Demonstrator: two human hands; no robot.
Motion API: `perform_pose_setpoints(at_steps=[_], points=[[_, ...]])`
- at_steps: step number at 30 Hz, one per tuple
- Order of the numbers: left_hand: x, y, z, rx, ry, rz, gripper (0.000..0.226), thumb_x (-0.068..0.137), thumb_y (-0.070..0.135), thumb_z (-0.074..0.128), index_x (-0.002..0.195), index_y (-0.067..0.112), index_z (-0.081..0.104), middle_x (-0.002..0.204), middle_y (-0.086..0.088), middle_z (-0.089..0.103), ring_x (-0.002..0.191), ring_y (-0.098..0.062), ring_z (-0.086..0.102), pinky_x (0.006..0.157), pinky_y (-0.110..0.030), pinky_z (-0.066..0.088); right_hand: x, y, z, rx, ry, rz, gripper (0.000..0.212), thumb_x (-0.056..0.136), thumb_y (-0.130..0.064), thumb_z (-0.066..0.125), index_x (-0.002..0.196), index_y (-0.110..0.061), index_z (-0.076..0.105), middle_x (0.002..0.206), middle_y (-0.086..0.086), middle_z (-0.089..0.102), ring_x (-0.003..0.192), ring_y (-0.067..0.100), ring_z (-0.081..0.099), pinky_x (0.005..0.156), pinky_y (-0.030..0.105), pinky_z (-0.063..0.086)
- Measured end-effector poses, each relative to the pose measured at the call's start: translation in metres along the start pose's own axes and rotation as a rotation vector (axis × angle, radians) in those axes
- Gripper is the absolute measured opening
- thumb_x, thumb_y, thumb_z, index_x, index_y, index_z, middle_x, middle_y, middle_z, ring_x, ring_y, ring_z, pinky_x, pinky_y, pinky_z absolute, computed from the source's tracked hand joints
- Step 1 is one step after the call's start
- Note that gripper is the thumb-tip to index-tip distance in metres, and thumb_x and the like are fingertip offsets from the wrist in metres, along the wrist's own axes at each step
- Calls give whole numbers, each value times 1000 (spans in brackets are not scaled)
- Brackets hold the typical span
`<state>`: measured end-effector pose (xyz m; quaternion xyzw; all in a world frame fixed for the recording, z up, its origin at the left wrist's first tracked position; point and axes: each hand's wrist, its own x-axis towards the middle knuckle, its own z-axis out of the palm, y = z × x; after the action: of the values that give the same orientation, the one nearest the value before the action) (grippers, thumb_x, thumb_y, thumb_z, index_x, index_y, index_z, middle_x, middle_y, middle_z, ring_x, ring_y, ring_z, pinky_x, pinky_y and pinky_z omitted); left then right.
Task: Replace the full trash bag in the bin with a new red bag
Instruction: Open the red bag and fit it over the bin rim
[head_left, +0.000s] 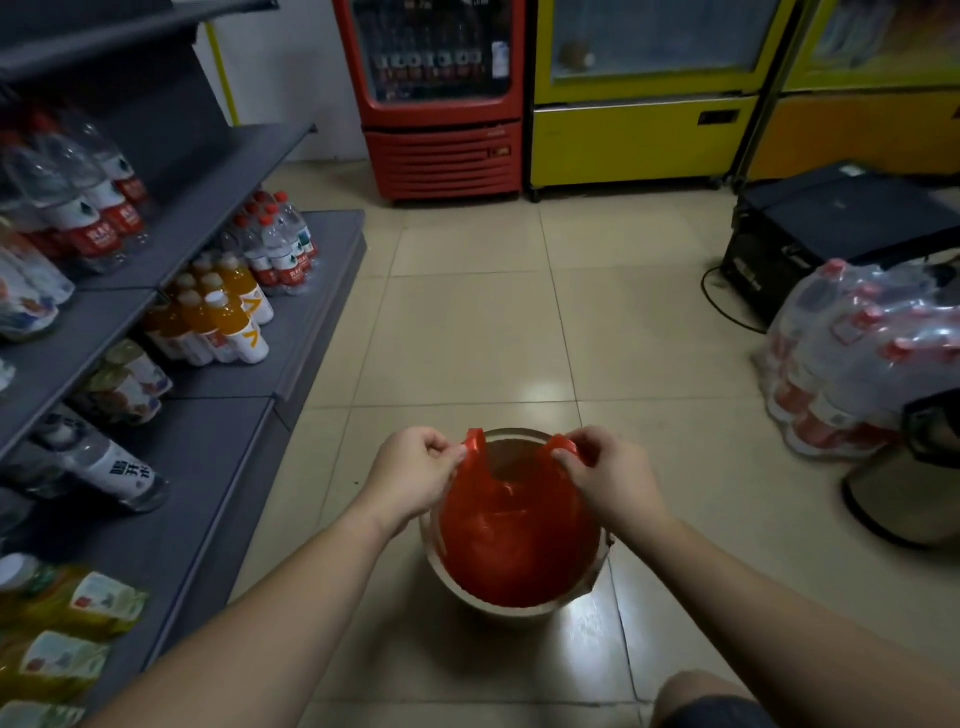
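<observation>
The red bag (519, 540) sits inside the bin (483, 597) on the tiled floor (467, 322), its near side draped over the rim. The left hand (410, 478) pinches one handle loop; the right hand (608, 478) pinches the other, fingers clenched on plastic. No full bag is visible. Judged stage: lining nearly complete; the far edge remains to be stretched over the rim.

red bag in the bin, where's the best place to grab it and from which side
Probably by its two handle loops, one per hand, coming from above on opposite sides. They stand up above the bin rim while the body hangs inside. The left hand and right hand already pinch them so.
</observation>
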<state>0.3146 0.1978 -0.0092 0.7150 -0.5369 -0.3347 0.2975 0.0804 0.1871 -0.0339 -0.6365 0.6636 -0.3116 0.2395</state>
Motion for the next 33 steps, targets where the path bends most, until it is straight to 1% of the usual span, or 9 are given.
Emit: perform_pose_setpoints(at_steps=[4, 7, 9, 11, 14, 17, 23, 29, 33], points=[[2, -17, -15, -16, -33, -101, 48, 72, 65, 75, 86, 20, 70, 75, 12, 68, 73, -8, 64, 58, -20, 44, 1, 26, -22, 10, 10, 33, 16, 84, -38, 73, 92, -25, 77, 80, -11, 71, 78, 9, 66, 68, 22, 46], [4, -8, -3, 97, -99, -137, 101, 46, 90, 68, 123, 25, 60, 117, 8, 62, 110, -18, 62, 94, -40, 52, -3, 27, -23, 44, -1, 28, 14, 83, -38, 75, 91, -27, 77, 77, -16, 69, 77, 6, 67, 66, 21, 48], [9, 5, 11, 133, -90, -100, 113, 41, 90, 68, 132, 25, 56, 128, 3, 60, 120, -23, 59, 105, -50, 46, -6, 23, -19, 74, -29, 11, 12, 82, -37, 76, 90, -28, 77, 79, -15, 72, 79, 4, 68, 71, 25, 52], [16, 16, 23, 145, -50, -35, 91, 43, 86, 67, 114, 29, 67, 115, 8, 70, 109, -20, 65, 100, -47, 49, -6, 19, -15, 98, -42, 1, 9, 82, -36, 77, 88, -30, 76, 80, -13, 73, 80, 4, 67, 73, 27, 54], [24, 22, 33, 168, 37, 30, 50, 61, 74, 68, 74, 26, 69, 74, 14, 71, 82, -17, 67, 91, -44, 49, -4, 18, -14, 118, -47, -20, 8, 82, -35, 77, 88, -30, 76, 81, -12, 74, 80, 3, 67, 73, 26, 53], [29, 10, 25, 139, 129, 39, 43, 79, 62, 67, 67, 20, 68, 58, 11, 66, 66, -14, 62, 78, -39, 44, -1, 28, -18, 99, -29, -18, 5, 83, -36, 76, 87, -32, 74, 79, -15, 72, 79, -1, 66, 70, 22, 51], [37, -49, -19, -62, 151, -29, 31, 90, 44, 70, 71, 19, 72, 60, 10, 71, 64, -12, 64, 56, -25, 45, 4, 68, -35, 106, 66, 94, 11, 84, -28, 77, 76, -33, 71, 72, -13, 73, 74, 6, 70, 68, 29, 53], [35, -99, -35, -174, 154, -198, 29, 96, 36, 64, 75, 17, 72, 79, -10, 75, 78, -28, 67, 70, -33, 46, 3, 96, -40, 173, 92, 200, 6, 86, -26, 75, 81, -26, 74, 76, -8, 75, 73, 9, 68, 69, 28, 48], [32, -119, -36, -196, 129, -296, 30, 99, 33, 59, 77, 14, 69, 87, -10, 74, 78, -24, 63, 59, -26, 38, 2, 105, -36, 237, 93, 286, 14, 87, -21, 74, 74, -19, 73, 71, -2, 72, 65, 13, 62, 62, 28, 46]])
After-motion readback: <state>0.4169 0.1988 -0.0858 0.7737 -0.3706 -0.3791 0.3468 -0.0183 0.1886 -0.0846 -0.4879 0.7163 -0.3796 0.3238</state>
